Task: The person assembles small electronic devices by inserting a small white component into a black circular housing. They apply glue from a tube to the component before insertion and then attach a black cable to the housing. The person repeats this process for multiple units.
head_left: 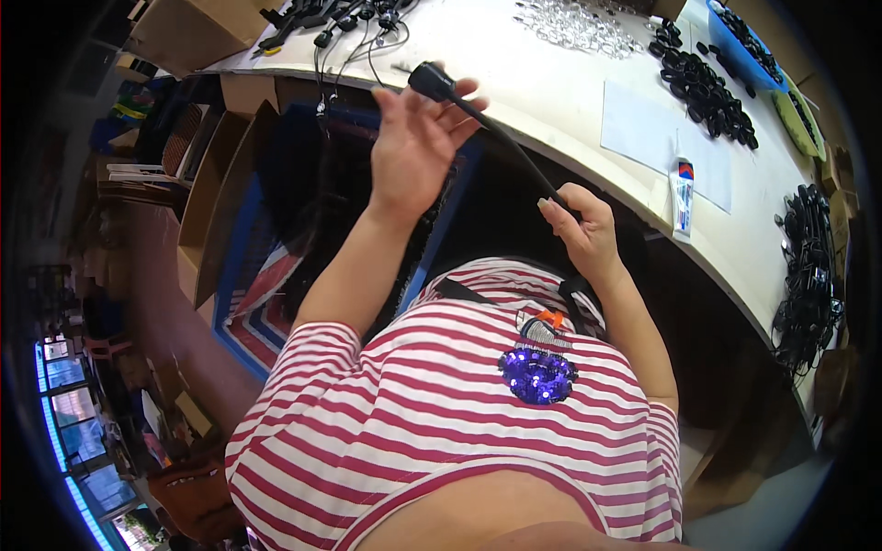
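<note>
Head view, looking down over a red-and-white striped shirt [441, 413]. The left hand [413, 151] is lifting above the edge of the pale worktop [570, 83], fingers spread fairly wide, thumb and fingertips pinching the black plug end [430, 80] of a black cable [514, 147]. The cable is running taut down and to the right into the right hand [583, 230], which is closing round it; that grip is tight on the cable, though the palm side is turned away and the cable's lower run is disappearing behind the hand. So the cable is hanging in the air between both hands, just in front of the worktop edge.

On the worktop: a heap of black parts [703, 87], a blue tray [744, 46] cut off by the rim, a pile of small clear pieces [574, 23] too fine to make out, a small tube [682, 193], sheets of paper [643, 119]. More black cables [808, 266] are bunching at the right edge, blurred. Below the worktop, a blue crate [276, 230] is sitting in shadow, contents unclear.
</note>
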A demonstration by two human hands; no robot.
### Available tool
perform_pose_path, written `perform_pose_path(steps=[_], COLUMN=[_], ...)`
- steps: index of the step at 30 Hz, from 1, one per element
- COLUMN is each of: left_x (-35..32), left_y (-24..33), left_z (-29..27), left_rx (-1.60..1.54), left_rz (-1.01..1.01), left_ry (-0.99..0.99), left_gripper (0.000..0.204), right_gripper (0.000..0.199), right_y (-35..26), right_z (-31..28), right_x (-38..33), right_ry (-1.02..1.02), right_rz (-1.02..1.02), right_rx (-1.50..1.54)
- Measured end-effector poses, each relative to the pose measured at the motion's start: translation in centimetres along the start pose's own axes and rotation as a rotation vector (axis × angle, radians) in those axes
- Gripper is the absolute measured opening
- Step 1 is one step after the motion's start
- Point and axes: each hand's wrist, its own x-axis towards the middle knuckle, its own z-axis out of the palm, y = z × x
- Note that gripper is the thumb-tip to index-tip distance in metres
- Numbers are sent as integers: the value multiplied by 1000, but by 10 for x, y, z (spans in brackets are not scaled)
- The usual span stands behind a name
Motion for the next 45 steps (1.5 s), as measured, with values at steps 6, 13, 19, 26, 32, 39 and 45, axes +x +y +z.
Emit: perform_pose_path(steps=[6,13,19,26,32,39,45], left_x=[5,-4,-1,-8,-33,-57,-66], left_y=[-36,-49,-39,-36,-74,-106,-124], left_z=[10,22,17,11,11,20,1], left_rx=[-34,13,-42,50,229,351,324], left_rz=[106,97,131,116,-93,-203,-357], left_ry=[-165,-184,-180,-236,-348,-465,-558], left_gripper=[54,53,52,53,57,33,33], right_gripper=[21,16,15,28,25,12,8], right_y=[17,37,104,101,-16,-37,-36], right_z=[-4,0,-14,-18,-33,-25,-23], right_x=[-25,-44,-82,-90,-30,-6,-2], right_ry=[-46,59,-96,-226,223,79,243], right_rz=[205,187,295,258,-270,-145,-291], right_rx=[76,5,-198,-500,-457,-302,-118])
